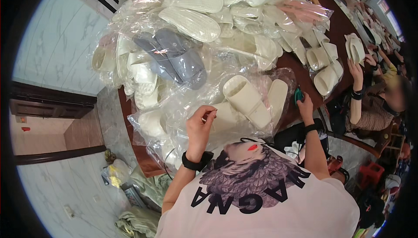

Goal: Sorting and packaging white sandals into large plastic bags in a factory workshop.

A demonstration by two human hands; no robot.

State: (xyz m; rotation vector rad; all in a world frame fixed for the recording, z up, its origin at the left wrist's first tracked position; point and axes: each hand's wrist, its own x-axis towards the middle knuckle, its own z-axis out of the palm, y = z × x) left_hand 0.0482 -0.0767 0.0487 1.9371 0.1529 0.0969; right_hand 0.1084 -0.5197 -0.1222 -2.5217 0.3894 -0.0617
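Note:
My left hand is raised over the near part of the table, its thumb and fingertips pinched together. What they hold, if anything, is too small to make out. Just right of it, a cream slipper lies tilted on clear plastic wrapping, with another cream slipper beside it. My right hand is closed around small green scissors at the right side of these slippers. Beyond my left hand rests a pair of grey-blue slippers in a clear bag.
Bagged cream slippers pile up across the dark red table, with a pink pair at the far right. To the right, a seated co-worker's hand holds cream slippers. A red stool stands at the lower right.

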